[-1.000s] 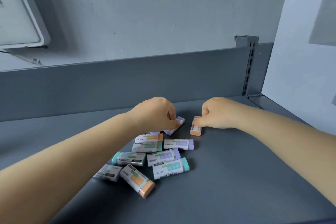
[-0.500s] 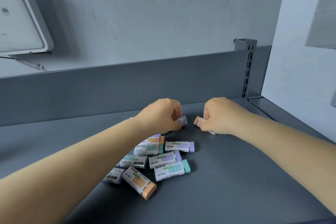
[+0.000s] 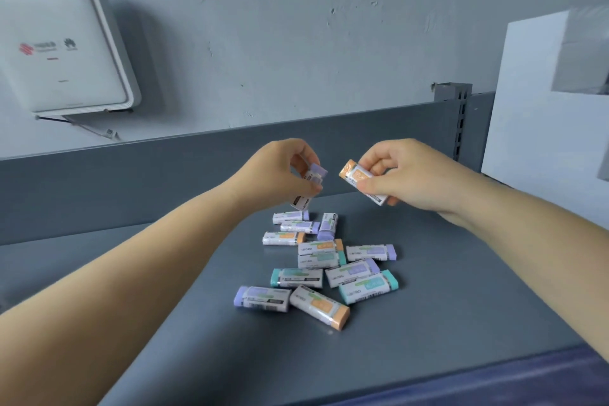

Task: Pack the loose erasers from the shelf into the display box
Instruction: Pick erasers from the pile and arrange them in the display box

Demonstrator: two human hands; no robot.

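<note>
Head view looks down on a grey shelf (image 3: 445, 290), where about a dozen sleeved erasers lie in a loose pile (image 3: 324, 265). No display box shows anywhere. Above the pile's far edge, the left hand (image 3: 280, 171) pinches a purple-tipped eraser (image 3: 311, 181) between thumb and curled fingers; whether a second one sits under it is hard to tell. Just right of it, also above the pile, the right hand (image 3: 405, 175) grips an orange-tipped eraser (image 3: 361, 180), tilted, its far end covered by fingers. Behind the pile rises the shelf's back rail (image 3: 131, 171), then a rough grey wall with a white device (image 3: 62, 49), cut off at the frame's left edge. Right of the pile stands a white panel (image 3: 534, 128)
</note>
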